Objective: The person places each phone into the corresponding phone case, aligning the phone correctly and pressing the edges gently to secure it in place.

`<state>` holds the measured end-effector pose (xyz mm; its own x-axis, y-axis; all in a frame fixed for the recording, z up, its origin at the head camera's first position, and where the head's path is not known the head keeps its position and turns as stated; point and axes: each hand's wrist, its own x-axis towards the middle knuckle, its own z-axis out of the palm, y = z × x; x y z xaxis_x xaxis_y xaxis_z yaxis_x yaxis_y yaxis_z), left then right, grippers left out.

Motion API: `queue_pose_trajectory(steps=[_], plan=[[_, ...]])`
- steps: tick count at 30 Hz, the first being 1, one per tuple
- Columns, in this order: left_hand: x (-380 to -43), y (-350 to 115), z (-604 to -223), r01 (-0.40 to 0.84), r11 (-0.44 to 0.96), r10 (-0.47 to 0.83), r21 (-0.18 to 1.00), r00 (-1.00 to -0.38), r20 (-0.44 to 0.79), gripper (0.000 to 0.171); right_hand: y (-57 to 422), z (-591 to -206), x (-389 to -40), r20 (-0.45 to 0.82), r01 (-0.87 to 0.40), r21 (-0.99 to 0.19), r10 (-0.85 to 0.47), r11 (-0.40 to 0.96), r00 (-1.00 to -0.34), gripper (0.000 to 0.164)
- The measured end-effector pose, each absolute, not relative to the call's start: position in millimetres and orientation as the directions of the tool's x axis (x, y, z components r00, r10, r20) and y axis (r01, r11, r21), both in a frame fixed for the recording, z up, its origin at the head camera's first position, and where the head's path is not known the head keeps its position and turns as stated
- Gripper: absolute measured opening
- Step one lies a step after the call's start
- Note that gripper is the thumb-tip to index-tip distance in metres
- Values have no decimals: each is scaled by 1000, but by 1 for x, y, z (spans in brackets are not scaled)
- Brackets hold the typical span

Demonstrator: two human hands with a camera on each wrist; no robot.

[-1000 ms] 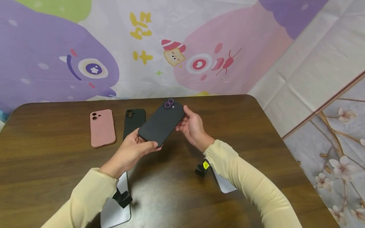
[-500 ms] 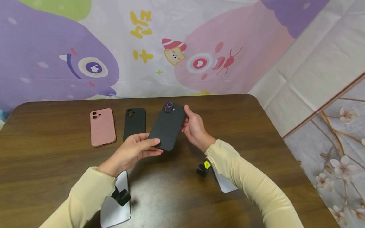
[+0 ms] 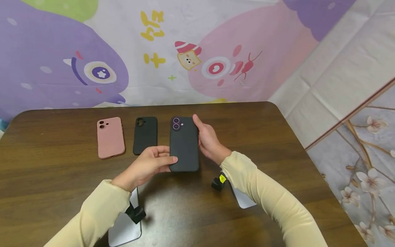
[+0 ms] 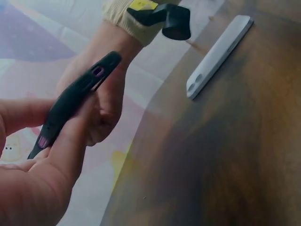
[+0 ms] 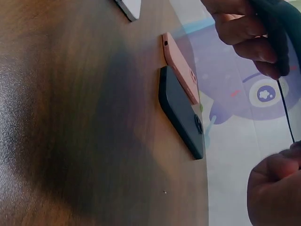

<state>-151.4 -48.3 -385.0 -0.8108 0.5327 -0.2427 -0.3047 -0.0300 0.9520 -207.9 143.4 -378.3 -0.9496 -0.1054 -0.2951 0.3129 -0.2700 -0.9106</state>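
A phone in a black case (image 3: 184, 147), with two purple-ringed lenses at its upper left, is held upright above the table, its back towards the head camera. My left hand (image 3: 151, 163) pinches its lower left edge, thumb on the back and fingers underneath. My right hand (image 3: 211, 142) grips the right edge, thumb along the upper corner; its other fingers are mostly hidden behind the phone. Purple-pink shows through cutouts in the case edge (image 4: 77, 99) in the left wrist view. To the left lies an empty black phone case (image 3: 145, 135), just beyond the left fingers.
A pink phone case (image 3: 111, 138) lies left of the empty black one. One white phone (image 3: 124, 231) is partly under the left forearm, another (image 3: 243, 199) partly under the right sleeve. The dark wooden table (image 3: 61, 192) ends at a cartoon-printed cloth (image 3: 160, 85) behind.
The phone in the black case has turned from a slant to upright and come slightly lower. Both hands still hold it; the cases and white phones have not moved.
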Motion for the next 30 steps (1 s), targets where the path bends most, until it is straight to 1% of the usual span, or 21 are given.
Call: queue_pose_trajectory(steps=[2,4,7,9,11,13,16,20,24,27,30], plan=[[-149,-48,-385,-299,-21,508,954,-825,-247,45,144,-377,-207,-292,325,-900,-154,-290,-944,41],[-147,-47,-386,-298,-26,480,954,-841,-249,45,147,-377,-204,-290,351,-896,-240,-273,-926,39],[-148,-47,-389,-305,-71,443,950,-862,-244,45,153,-379,-199,-293,387,-900,-378,-201,-878,36],[-149,-48,-390,-308,-105,421,946,-875,-239,44,157,-381,-195,-296,395,-908,-451,-141,-842,39],[-149,-49,-390,-309,-130,405,942,-884,-234,45,158,-383,-193,-293,391,-913,-485,-115,-824,34],[-149,-50,-390,-309,-141,397,941,-888,-232,46,157,-384,-192,-284,383,-917,-496,-108,-820,31],[-149,-50,-390,-307,-146,397,940,-889,-229,48,155,-385,-193,-284,365,-926,-470,-90,-836,30],[-149,-52,-392,-304,-140,395,942,-890,-228,48,150,-382,-191,-331,360,-933,-367,-11,-869,29],[-153,-54,-395,-323,-105,420,941,-872,-252,46,145,-380,-188,-376,377,-925,-276,51,-885,29],[-159,-58,-396,-331,-63,448,941,-852,-270,43,143,-380,-189,-384,388,-921,-239,34,-892,31],[-167,-66,-392,-314,-5,437,949,-855,-281,43,147,-380,-192,-382,392,-920,-202,-8,-902,32]])
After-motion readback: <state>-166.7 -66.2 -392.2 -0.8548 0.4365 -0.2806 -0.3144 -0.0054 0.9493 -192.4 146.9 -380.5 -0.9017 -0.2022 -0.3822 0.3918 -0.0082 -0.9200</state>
